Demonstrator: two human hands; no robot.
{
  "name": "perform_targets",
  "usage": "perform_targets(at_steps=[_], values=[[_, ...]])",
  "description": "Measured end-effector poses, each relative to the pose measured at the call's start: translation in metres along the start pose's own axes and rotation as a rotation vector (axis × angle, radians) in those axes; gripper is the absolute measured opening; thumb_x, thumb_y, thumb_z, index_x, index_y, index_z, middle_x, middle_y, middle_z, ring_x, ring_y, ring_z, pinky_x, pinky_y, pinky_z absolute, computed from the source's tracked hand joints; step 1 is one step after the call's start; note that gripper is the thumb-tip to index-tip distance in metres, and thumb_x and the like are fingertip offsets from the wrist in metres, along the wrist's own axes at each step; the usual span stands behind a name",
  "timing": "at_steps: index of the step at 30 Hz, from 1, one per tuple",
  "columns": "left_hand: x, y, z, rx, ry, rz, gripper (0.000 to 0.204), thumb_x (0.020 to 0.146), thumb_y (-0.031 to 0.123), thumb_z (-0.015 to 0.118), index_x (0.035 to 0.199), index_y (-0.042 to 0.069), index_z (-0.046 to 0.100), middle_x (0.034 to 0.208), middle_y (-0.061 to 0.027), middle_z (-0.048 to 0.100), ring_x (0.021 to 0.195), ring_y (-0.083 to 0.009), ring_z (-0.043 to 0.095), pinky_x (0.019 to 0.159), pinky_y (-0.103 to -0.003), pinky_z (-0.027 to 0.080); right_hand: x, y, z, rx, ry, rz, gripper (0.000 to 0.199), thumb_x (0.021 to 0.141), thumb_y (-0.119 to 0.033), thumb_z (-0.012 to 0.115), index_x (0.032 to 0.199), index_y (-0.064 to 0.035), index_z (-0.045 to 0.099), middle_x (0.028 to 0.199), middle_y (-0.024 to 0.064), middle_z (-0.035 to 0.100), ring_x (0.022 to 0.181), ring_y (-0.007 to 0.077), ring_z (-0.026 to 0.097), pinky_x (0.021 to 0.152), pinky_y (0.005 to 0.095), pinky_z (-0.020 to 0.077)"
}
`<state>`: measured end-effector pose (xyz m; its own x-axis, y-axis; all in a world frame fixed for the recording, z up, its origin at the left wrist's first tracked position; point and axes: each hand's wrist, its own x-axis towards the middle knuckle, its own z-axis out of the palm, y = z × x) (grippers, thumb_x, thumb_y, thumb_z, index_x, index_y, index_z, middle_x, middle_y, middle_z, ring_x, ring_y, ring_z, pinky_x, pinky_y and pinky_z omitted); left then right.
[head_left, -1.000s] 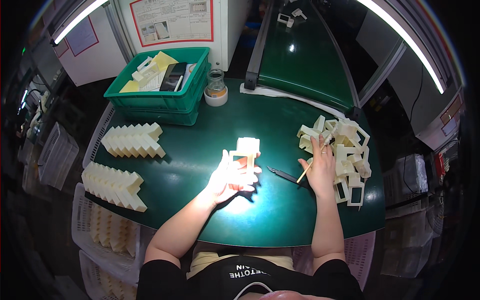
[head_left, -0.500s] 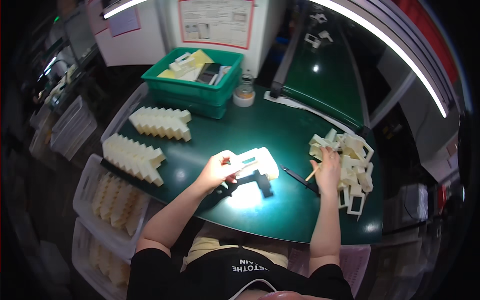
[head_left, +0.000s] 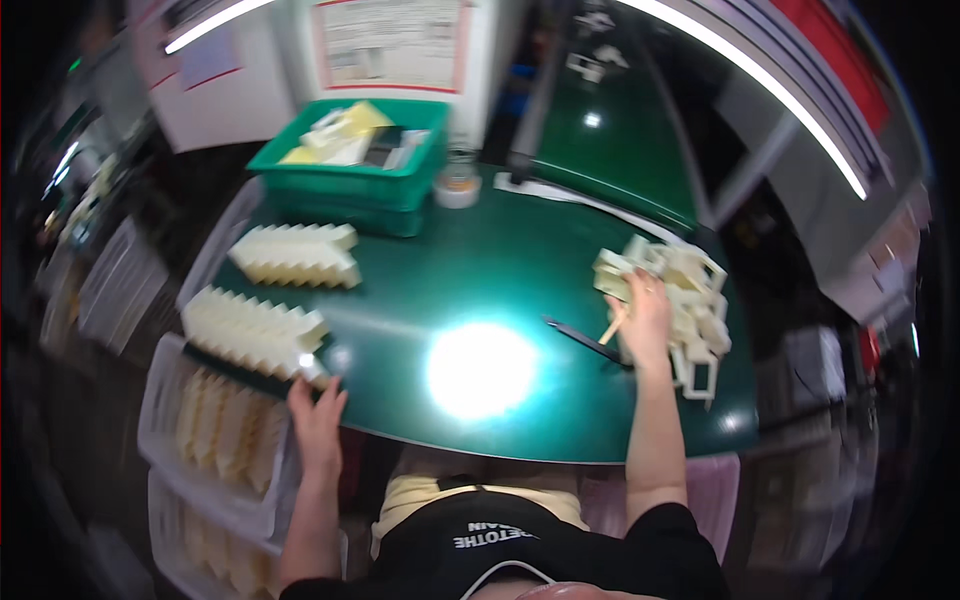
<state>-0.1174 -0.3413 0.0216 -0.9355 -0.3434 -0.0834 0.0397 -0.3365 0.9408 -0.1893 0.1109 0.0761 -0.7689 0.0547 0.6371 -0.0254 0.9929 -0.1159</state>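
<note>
My left hand (head_left: 318,418) is at the near end of the front row of cream zigzag-edged plastic parts (head_left: 250,330). Its fingers are spread, the tips touching or just beside the last part. On the right, my right hand (head_left: 648,320) reaches over a loose pile of cream plastic frames (head_left: 700,325). A thin tan stick (head_left: 613,327) sticks out from between its thumb and palm. Its fingertips rest at a cream part (head_left: 612,272) on the pile's left edge; the grip on that part is partly hidden. A slim black tool (head_left: 580,338) lies beside this hand.
A second row of cream parts (head_left: 295,255) stands farther back. Behind it is a green bin (head_left: 350,180) of papers and parts, with a glass jar (head_left: 460,175) beside it. Clear plastic crates (head_left: 160,420) stand at the left edge. A green conveyor (head_left: 610,150) runs off behind.
My left hand has carried a cream windowed part from the table's middle to the front row at left. My right hand stays by the pile, its fingers farther over the parts. The view has shifted.
</note>
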Motion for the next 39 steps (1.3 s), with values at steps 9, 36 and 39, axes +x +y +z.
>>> perform_targets(at_steps=[9, 36, 39], values=[[-0.023, 0.001, 0.031, 0.171, -0.315, 0.252, 0.027, 0.089, -0.003, 0.049, 0.115, 0.005, 0.047, 0.1, -0.0025, 0.049, 0.072, -0.0063, 0.043, 0.062, -0.019, 0.036, -0.038, 0.023, -0.07, -0.173, -0.112, 0.093, 0.047, 0.065, -0.028, 0.083, 0.103, -0.0084, 0.064, 0.102, 0.0105, 0.061, 0.099, 0.0307, 0.054, 0.084, 0.0422, 0.0434], [0.029, -0.074, 0.202, -0.664, -0.956, -0.721, 0.018, 0.091, 0.006, 0.061, 0.108, 0.001, 0.059, 0.095, -0.0085, 0.061, 0.089, -0.0203, 0.061, 0.079, -0.037, 0.054, -0.025, -0.107, -0.011, 0.757, -0.142, -0.168, 0.016, 0.076, -0.009, 0.072, 0.088, -0.0061, 0.062, 0.078, 0.0089, 0.059, 0.073, 0.0248, 0.06, 0.064, 0.0344, 0.0493], [0.036, -0.08, 0.2, -0.541, -0.931, -0.675, 0.017, 0.09, 0.01, 0.061, 0.105, 0.002, 0.06, 0.093, -0.0077, 0.059, 0.084, -0.0194, 0.06, 0.073, -0.036, 0.053, -0.022, -0.104, 0.001, 0.906, -0.182, -0.173, 0.016, 0.074, -0.007, 0.073, 0.086, -0.0065, 0.062, 0.083, 0.0079, 0.063, 0.079, 0.0242, 0.061, 0.071, 0.0326, 0.0489]])
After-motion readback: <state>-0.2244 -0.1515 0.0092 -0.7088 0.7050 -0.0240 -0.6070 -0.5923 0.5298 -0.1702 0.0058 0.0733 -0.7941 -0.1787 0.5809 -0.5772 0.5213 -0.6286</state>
